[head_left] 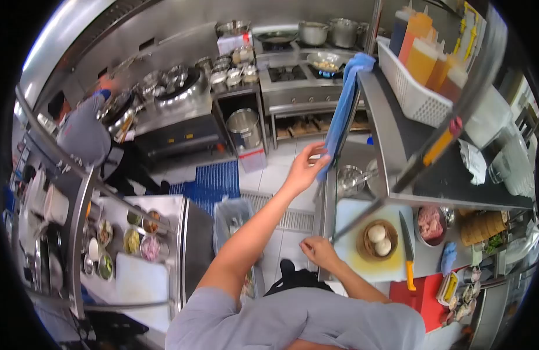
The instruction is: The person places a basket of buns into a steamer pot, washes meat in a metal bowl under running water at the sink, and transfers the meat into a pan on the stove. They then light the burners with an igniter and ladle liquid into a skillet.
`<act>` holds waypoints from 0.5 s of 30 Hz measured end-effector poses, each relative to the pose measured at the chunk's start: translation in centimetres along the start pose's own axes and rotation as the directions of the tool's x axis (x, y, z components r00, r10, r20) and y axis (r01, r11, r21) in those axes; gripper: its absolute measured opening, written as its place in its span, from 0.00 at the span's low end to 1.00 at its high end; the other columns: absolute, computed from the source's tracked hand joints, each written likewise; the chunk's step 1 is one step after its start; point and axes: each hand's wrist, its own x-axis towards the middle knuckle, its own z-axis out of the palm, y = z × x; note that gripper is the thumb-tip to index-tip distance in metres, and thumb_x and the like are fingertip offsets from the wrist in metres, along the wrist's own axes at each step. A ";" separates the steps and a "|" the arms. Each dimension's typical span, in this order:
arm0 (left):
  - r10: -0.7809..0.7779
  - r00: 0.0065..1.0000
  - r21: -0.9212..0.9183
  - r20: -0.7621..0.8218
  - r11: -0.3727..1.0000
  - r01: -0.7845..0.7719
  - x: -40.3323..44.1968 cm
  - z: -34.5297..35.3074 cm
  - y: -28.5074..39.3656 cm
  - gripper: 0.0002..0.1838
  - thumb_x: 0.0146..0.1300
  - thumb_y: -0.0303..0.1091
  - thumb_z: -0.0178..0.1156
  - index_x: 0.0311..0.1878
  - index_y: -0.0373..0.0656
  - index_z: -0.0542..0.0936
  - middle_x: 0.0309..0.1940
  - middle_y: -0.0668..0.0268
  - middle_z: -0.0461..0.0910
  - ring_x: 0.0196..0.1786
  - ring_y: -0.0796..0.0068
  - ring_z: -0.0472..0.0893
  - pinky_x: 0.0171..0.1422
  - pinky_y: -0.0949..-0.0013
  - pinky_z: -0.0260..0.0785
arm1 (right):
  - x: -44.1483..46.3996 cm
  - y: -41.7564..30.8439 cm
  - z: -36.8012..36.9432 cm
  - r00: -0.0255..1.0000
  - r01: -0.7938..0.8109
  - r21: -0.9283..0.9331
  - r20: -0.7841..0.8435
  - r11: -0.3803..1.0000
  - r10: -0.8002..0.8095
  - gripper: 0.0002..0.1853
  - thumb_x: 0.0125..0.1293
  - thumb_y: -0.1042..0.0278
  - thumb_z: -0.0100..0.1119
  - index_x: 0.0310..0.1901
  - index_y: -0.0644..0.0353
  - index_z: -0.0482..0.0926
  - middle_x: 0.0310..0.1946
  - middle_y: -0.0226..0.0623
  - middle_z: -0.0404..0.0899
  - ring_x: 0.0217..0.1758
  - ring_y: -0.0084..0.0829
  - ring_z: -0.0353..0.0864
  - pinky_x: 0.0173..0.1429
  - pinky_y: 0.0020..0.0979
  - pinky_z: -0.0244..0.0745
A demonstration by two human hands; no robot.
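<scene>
My left hand point(307, 167) is raised in front of me, its fingers curled at the lower part of a blue cloth point(342, 111) that hangs from the metal shelf's corner. Lower down, my right hand point(318, 251) is closed near the counter's edge, left of the white cutting board point(348, 219); what it holds, if anything, is hidden. A round steamer basket point(365, 248) with pale buns point(379, 234) stands on the board. Right of the basket lies a knife point(407, 245) with a yellow handle.
A worker point(85, 131) stands at the woks on the left. The stove point(298, 87) holds pans at the back. A lined bin point(225, 216) is beside my left arm. Sauce bottles stand in a white basket point(418, 96) on the shelf point(380, 111).
</scene>
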 end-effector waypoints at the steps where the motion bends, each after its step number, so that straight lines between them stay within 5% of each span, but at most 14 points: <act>1: 0.019 1.000 0.005 0.020 1.000 -0.019 3.5 0.4 -0.2 0.26 0.67 0.40 0.59 0.63 0.38 0.67 0.55 0.60 0.75 0.54 0.73 0.75 0.56 0.67 0.70 | 1.1 0.3 0.3 0.998 -0.027 0.006 -0.047 1.000 0.027 0.10 0.63 0.66 0.57 0.29 0.64 0.79 0.24 0.47 0.78 0.31 0.46 0.79 0.37 0.42 0.73; 3: -0.114 0.990 -0.076 -0.088 0.991 0.107 10.6 1.7 -0.9 0.28 0.69 0.48 0.54 0.66 0.41 0.65 0.59 0.53 0.73 0.62 0.66 0.71 0.64 0.64 0.63 | 3.5 0.0 -0.1 0.996 -0.071 0.017 -0.057 0.997 0.071 0.08 0.63 0.67 0.58 0.32 0.63 0.79 0.28 0.46 0.80 0.32 0.45 0.80 0.39 0.41 0.74; 5: -0.007 0.993 0.028 -0.117 1.000 0.010 17.8 2.4 -4.4 0.39 0.68 0.65 0.42 0.68 0.39 0.62 0.66 0.56 0.65 0.69 0.63 0.62 0.69 0.60 0.56 | 4.9 -0.2 -0.3 0.993 0.018 0.023 -0.118 1.000 -0.016 0.08 0.62 0.68 0.59 0.34 0.65 0.80 0.30 0.46 0.81 0.31 0.43 0.80 0.39 0.38 0.75; 7: -0.012 0.993 -0.012 -0.113 1.000 0.011 21.9 4.1 -4.9 0.45 0.67 0.70 0.36 0.69 0.36 0.60 0.68 0.54 0.61 0.72 0.61 0.58 0.73 0.63 0.49 | 5.7 0.5 -0.1 0.989 -0.072 0.050 -0.129 0.996 0.078 0.07 0.61 0.69 0.59 0.34 0.65 0.80 0.30 0.45 0.81 0.32 0.42 0.81 0.39 0.36 0.76; 9: -0.423 0.905 -0.194 0.047 0.885 0.424 24.6 5.8 -6.6 0.45 0.65 0.72 0.33 0.60 0.36 0.70 0.56 0.54 0.73 0.61 0.63 0.71 0.65 0.66 0.61 | 6.7 1.4 -0.2 0.975 -0.164 0.089 -0.138 0.982 0.176 0.07 0.61 0.70 0.60 0.34 0.65 0.80 0.31 0.45 0.81 0.32 0.41 0.81 0.40 0.35 0.76; 10: -0.279 0.912 -0.317 0.300 0.873 0.371 24.9 5.9 -7.9 0.41 0.64 0.73 0.32 0.46 0.41 0.76 0.36 0.61 0.78 0.41 0.68 0.77 0.50 0.69 0.68 | 7.4 1.9 -0.1 0.956 -0.222 0.133 -0.165 0.966 0.243 0.06 0.61 0.70 0.59 0.34 0.64 0.80 0.31 0.45 0.81 0.33 0.39 0.82 0.40 0.33 0.77; 13: -0.210 0.909 -0.358 0.359 0.869 0.342 25.2 5.9 -9.3 0.38 0.64 0.74 0.32 0.35 0.46 0.75 0.23 0.69 0.72 0.28 0.75 0.71 0.37 0.71 0.65 | 10.5 5.1 1.2 0.900 -0.334 0.222 -0.214 0.916 0.380 0.06 0.64 0.71 0.57 0.37 0.64 0.80 0.31 0.42 0.82 0.33 0.31 0.83 0.41 0.28 0.77; 15: -0.218 0.884 -0.366 0.414 0.849 0.381 25.3 5.6 -9.7 0.37 0.66 0.73 0.31 0.37 0.47 0.74 0.25 0.69 0.72 0.30 0.76 0.71 0.39 0.72 0.64 | 12.7 10.2 3.2 0.764 -0.512 0.514 -0.093 0.688 0.638 0.08 0.66 0.72 0.54 0.43 0.64 0.78 0.31 0.37 0.82 0.34 0.25 0.82 0.41 0.26 0.76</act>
